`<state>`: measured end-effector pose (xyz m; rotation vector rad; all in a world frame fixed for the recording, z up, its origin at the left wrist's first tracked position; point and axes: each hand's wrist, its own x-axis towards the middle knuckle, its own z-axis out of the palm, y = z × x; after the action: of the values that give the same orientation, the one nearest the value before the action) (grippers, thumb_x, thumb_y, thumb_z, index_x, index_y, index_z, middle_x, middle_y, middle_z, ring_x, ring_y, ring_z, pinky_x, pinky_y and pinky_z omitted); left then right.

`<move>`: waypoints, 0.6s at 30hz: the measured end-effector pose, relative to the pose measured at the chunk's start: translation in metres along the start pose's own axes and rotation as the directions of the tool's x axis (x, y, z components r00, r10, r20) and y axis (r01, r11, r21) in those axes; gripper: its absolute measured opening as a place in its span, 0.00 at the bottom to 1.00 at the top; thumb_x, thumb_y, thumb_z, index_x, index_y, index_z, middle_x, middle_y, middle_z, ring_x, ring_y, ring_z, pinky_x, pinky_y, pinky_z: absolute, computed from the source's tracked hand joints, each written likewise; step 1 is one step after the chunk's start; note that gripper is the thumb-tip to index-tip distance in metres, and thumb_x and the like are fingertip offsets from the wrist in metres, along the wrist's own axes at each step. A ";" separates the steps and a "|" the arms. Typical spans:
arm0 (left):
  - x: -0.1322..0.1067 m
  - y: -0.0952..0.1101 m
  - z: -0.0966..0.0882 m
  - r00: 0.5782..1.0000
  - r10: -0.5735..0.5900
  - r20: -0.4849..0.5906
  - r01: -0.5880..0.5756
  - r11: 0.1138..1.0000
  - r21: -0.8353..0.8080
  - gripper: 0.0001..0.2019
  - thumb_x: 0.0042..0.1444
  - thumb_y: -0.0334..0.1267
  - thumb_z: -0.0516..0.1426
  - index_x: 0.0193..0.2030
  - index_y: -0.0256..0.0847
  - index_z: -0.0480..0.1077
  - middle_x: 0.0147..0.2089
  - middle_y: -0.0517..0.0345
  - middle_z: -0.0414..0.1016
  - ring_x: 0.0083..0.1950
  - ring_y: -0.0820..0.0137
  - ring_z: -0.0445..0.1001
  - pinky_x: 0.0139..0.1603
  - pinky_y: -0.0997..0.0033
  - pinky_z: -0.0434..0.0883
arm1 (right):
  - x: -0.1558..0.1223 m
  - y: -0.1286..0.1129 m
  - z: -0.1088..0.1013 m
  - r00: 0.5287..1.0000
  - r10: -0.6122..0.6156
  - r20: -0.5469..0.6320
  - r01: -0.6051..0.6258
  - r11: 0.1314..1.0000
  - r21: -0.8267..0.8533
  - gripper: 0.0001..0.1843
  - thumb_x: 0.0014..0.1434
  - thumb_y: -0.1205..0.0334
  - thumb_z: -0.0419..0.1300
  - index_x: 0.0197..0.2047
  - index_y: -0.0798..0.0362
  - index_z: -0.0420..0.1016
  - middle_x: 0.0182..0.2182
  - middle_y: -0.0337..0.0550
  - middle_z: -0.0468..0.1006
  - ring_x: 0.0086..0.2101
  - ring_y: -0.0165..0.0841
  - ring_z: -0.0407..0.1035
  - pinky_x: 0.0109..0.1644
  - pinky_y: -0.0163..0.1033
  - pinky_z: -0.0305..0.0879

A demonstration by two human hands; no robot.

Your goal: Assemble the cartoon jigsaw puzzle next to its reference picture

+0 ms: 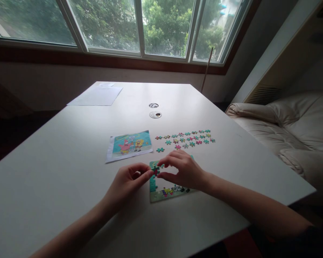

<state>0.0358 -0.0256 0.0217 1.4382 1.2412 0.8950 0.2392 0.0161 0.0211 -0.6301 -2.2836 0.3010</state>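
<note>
A jigsaw frame tray [152, 196] with a green border and a pale inside lies on the white table, and joined pieces run down its left side. At that side my left hand [129, 179] pinches a red and green puzzle piece [155, 171] between thumb and forefinger. My right hand [184, 168] is over the tray, its thumb and fingers apart in a C shape close to the same piece, covering much of the tray's right part. Behind the tray, loose puzzle pieces [191, 138] lie in rows. Left of them is a printed cartoon picture [130, 144] on paper.
The white table [70, 161] reaches back towards the window [140, 32]. White paper sheets [97, 96] lie at its far left corner. Two round fittings [155, 115] are set in the tabletop's middle. A cream leather sofa [290, 118] stands at the right.
</note>
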 end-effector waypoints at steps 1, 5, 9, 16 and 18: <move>0.000 0.000 0.000 1.000 0.003 0.002 -0.003 1.000 0.000 0.14 0.50 0.47 0.60 0.28 0.37 0.73 0.28 0.59 0.74 0.29 0.72 0.70 0.30 0.75 0.67 | 0.000 -0.001 0.001 1.000 -0.010 -0.008 0.010 1.000 -0.018 0.10 0.56 0.56 0.62 0.37 0.54 0.73 0.28 0.40 0.76 0.30 0.29 0.69 0.38 0.35 0.62; -0.001 -0.001 0.001 1.000 0.009 0.009 -0.009 1.000 0.013 0.14 0.51 0.48 0.60 0.29 0.37 0.73 0.28 0.59 0.73 0.29 0.71 0.69 0.30 0.75 0.66 | -0.001 -0.001 0.002 1.000 -0.019 -0.009 0.019 0.999 -0.032 0.09 0.57 0.57 0.61 0.36 0.53 0.74 0.27 0.40 0.77 0.30 0.29 0.69 0.38 0.35 0.61; -0.001 -0.004 -0.001 1.000 0.023 0.014 -0.023 0.999 0.039 0.13 0.52 0.47 0.59 0.30 0.37 0.73 0.29 0.59 0.73 0.30 0.72 0.69 0.29 0.76 0.65 | -0.001 0.001 0.001 1.000 -0.007 0.021 0.007 1.000 0.011 0.08 0.58 0.57 0.61 0.37 0.53 0.75 0.28 0.40 0.76 0.30 0.29 0.69 0.38 0.35 0.61; -0.002 -0.007 -0.002 0.997 0.063 0.040 -0.069 0.986 0.155 0.15 0.53 0.49 0.57 0.30 0.37 0.71 0.27 0.60 0.69 0.27 0.73 0.65 0.27 0.75 0.62 | -0.001 0.001 0.000 0.997 -0.006 0.080 0.008 1.000 -0.027 0.08 0.60 0.57 0.59 0.39 0.52 0.75 0.30 0.40 0.77 0.31 0.29 0.69 0.40 0.36 0.60; -0.003 -0.007 -0.002 0.997 0.061 0.057 -0.070 0.982 0.174 0.15 0.53 0.49 0.57 0.30 0.37 0.71 0.26 0.60 0.68 0.27 0.74 0.63 0.26 0.76 0.61 | -0.001 0.000 0.001 0.998 0.002 0.068 -0.002 1.000 -0.001 0.08 0.60 0.58 0.59 0.40 0.52 0.75 0.30 0.40 0.77 0.32 0.28 0.70 0.40 0.36 0.60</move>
<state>0.0315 -0.0279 0.0151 1.6400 1.2658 0.8026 0.2392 0.0160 0.0198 -0.6312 -2.3484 0.3263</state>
